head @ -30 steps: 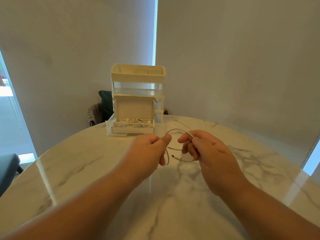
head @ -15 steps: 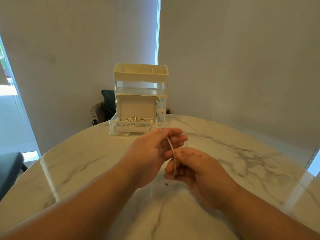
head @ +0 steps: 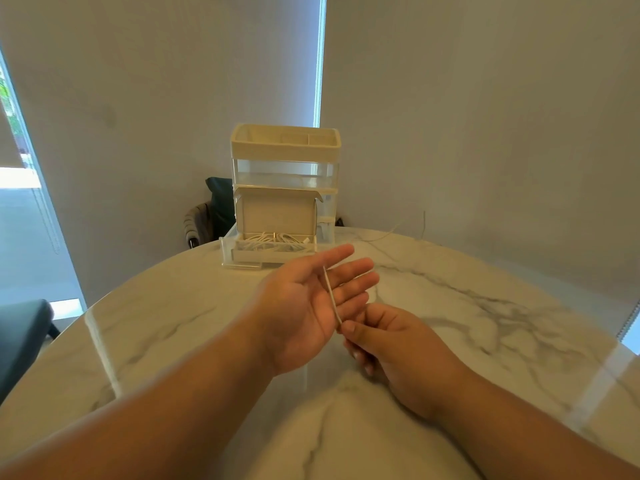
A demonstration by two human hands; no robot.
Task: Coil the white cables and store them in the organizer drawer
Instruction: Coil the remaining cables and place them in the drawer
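My left hand (head: 308, 303) is held palm up over the table with its fingers straight. A thin white cable (head: 331, 295) runs across those fingers, wrapped around them. My right hand (head: 388, 341) sits just below and pinches the cable's lower end between thumb and forefinger. At the table's far edge stands a cream organizer (head: 284, 157); its bottom clear drawer (head: 239, 258) is pulled out. In the drawer sits an open cardboard box (head: 277, 211) with several coiled white cables (head: 273, 239).
The round marble table (head: 485, 323) spreads under my arms. A loose thin white cable (head: 391, 232) lies on the table behind the organizer, to its right. A dark chair (head: 214, 209) stands behind it, another dark seat (head: 20, 337) at left.
My left hand has opened flat, palm up, from a curled grip. My right hand has dropped below it, drawing the cable straight across the left fingers.
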